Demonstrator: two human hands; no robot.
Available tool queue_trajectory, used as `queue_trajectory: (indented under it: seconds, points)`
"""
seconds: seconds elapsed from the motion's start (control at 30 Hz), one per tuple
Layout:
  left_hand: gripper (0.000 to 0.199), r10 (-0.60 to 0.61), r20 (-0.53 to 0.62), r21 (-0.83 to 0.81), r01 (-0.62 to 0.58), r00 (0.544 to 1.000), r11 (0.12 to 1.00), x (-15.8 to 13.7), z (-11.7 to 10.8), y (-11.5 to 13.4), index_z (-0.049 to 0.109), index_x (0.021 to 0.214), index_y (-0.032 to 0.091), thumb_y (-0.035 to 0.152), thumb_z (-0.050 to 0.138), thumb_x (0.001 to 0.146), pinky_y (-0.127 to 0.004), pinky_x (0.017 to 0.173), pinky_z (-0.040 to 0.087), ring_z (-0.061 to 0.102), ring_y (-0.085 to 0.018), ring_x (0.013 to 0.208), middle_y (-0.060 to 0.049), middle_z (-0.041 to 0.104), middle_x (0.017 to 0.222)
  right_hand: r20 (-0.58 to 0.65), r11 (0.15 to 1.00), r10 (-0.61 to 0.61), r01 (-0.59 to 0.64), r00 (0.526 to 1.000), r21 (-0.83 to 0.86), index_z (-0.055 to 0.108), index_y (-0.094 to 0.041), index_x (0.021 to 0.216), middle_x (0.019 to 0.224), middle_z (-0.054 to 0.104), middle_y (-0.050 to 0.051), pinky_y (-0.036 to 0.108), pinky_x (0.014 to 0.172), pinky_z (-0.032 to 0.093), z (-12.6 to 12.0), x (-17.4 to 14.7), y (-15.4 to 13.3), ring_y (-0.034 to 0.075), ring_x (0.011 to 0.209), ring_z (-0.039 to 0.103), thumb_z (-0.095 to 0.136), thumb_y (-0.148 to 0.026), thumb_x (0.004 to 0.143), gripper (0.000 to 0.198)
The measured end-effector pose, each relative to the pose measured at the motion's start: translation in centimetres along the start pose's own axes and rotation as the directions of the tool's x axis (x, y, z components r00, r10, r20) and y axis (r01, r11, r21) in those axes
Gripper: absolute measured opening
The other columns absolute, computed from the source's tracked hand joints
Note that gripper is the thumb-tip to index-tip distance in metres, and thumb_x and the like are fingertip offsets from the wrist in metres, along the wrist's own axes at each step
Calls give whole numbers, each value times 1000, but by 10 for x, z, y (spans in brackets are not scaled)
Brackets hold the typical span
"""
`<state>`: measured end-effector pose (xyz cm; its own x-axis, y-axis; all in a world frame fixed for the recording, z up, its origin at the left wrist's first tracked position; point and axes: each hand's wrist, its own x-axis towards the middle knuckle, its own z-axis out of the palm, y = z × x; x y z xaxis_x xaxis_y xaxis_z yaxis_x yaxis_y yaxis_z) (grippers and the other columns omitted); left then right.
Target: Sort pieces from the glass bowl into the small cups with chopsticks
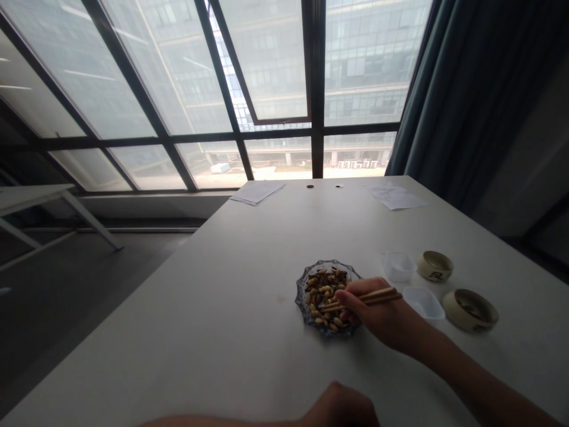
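Note:
My right hand (382, 314) holds a pair of wooden chopsticks (362, 298), their tips reaching left into a glass plate (300, 295) of mixed nuts and seeds (324, 290). The hand rests over the plate's right edge. My left hand (340, 406) lies on the white table (222, 308) at the bottom edge of the view, fingers curled, holding nothing that I can see.
To the right of the plate stand two clear plastic cups (399, 265) (424, 302) and two small ceramic bowls (435, 265) (470, 309). Papers (258, 191) (398, 197) lie at the table's far end. Large windows are beyond, a dark curtain (466, 95) at right.

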<state>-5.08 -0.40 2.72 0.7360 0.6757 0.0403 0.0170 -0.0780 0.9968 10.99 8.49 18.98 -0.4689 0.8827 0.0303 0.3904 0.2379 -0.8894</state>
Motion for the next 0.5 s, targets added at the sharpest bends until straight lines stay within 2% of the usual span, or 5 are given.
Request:
queue_trajectory:
  seconds: [0.2, 0.3, 0.37, 0.43, 0.5]
  points:
    - [78, 19, -10, 1, -19, 1000, 1000, 0, 0, 6, 51, 59, 17, 93, 57, 75, -20, 53, 36, 42, -9, 54, 2, 45, 57, -67, 998, -27, 23, 997, -52, 69, -18, 67, 64, 75, 3, 23, 58, 50, -1, -1, -2, 18, 62, 72, 61, -42, 101, 42]
    - [75, 13, -16, 3, -12, 1000, 1000, -2, 1, 5, 52, 61, 17, 91, 59, 77, -20, 51, 34, 41, -9, 53, 2, 46, 57, -121, 996, -27, 17, 992, -89, 76, -19, 74, 69, 78, 3, 25, 60, 54, -13, -8, -14, 20, 66, 76, 60, -46, 101, 42]
    - [74, 20, -20, 30, -19, 1000, 999, -3, 1, 7, 52, 62, 17, 89, 56, 81, -20, 51, 33, 40, -9, 53, 2, 46, 57, -200, 990, -24, -4, 979, -140, 79, -20, 79, 74, 80, 5, 27, 63, 57, -30, -19, -26, 22, 71, 78, 58, -52, 101, 44]
    - [73, 34, -22, 55, -33, 999, 998, -3, 2, 11, 51, 62, 18, 86, 53, 85, -21, 51, 32, 39, -9, 52, 2, 44, 56, -322, 982, -11, -50, 947, -183, 81, -22, 81, 77, 81, 6, 28, 62, 60, -52, -34, -35, 24, 72, 79, 61, -59, 98, 45]
    - [72, 46, -23, 64, -45, 999, 997, -2, 2, 17, 49, 62, 18, 84, 50, 89, -21, 50, 31, 38, -9, 52, 2, 42, 56, -485, 977, 10, -112, 874, -182, 81, -22, 82, 76, 81, 7, 30, 56, 62, -80, -54, -39, 26, 69, 79, 67, -64, 91, 45]
